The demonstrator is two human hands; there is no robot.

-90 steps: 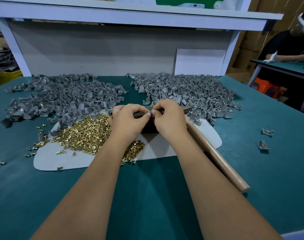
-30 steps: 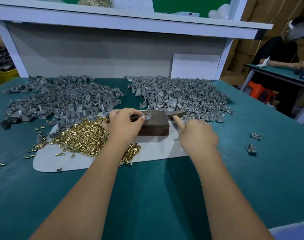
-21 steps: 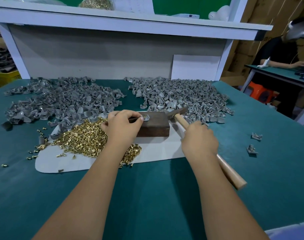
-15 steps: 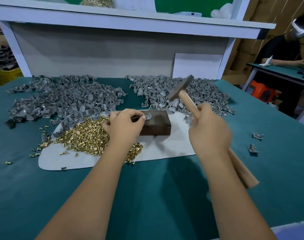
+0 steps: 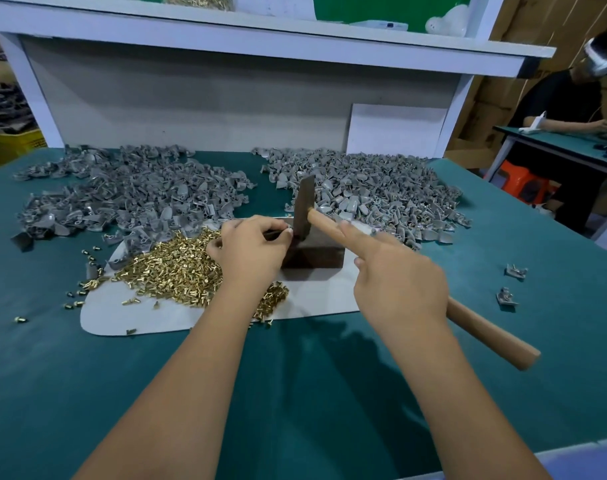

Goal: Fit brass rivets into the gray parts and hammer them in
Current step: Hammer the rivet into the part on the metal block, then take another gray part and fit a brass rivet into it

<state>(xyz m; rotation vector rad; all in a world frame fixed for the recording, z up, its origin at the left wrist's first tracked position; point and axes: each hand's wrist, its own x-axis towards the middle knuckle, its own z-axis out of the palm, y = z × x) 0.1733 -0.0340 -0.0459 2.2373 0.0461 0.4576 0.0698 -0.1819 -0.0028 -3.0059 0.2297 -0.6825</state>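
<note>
On the dark block [image 5: 312, 251] at mid-bench, the hammer head [image 5: 302, 206] met the piece the left hand [image 5: 250, 251] steadied.
The right hand [image 5: 395, 282] was wrapped round the wooden handle [image 5: 485, 327], forefinger laid straight along it, head standing upright against the block's top edge! The left hand's fingers were curled tight, pinching something small at the block's left end, too hidden to name. Brass rivets [image 5: 177, 268] lay heaped on the white mat [image 5: 316, 296] just left of the block, gray parts [image 5: 129, 199] piled behind, and two loose parts [image 5: 506, 296] sat well apart on the green table [image 5: 329, 393] to the right.
</note>
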